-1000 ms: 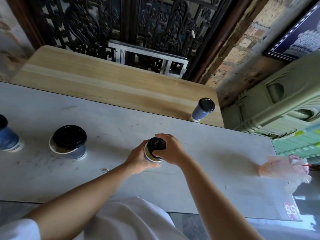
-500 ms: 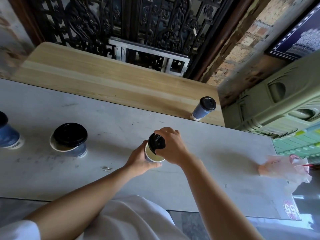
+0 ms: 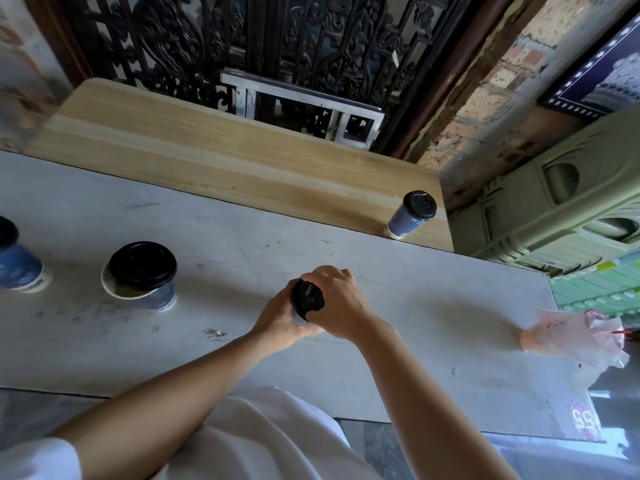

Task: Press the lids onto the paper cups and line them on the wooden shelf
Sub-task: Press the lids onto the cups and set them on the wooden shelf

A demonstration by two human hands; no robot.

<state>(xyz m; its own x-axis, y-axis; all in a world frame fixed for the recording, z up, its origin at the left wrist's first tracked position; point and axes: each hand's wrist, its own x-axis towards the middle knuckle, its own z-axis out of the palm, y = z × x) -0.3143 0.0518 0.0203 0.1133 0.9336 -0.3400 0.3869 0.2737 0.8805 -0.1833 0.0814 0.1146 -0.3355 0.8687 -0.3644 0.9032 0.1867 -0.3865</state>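
Observation:
At the middle of the grey counter (image 3: pixel 433 306), my left hand (image 3: pixel 280 320) wraps a paper cup whose body is hidden. My right hand (image 3: pixel 341 306) presses a black lid (image 3: pixel 306 299) down on that cup. One blue lidded cup (image 3: pixel 410 220) stands at the right end of the wooden shelf (image 3: pixel 225 161). To the left on the counter sits a blue cup (image 3: pixel 152 292) with a black lid (image 3: pixel 142 265) lying loose and off-centre on its rim. Another blue cup (image 3: pixel 19 268) shows at the left edge, partly cut off.
A crumpled pink plastic bag (image 3: pixel 575 336) lies at the counter's right end. Green plastic crates (image 3: pixel 554 209) stand beyond the shelf on the right. Dark ornate ironwork (image 3: pixel 259 46) rises behind the shelf. My white garment (image 3: pixel 242 438) fills the bottom of the view.
The lid was tilted with the cup's pale rim showing; now it sits flat over the rim under my right hand. Both hands stayed in the same spot on the counter.

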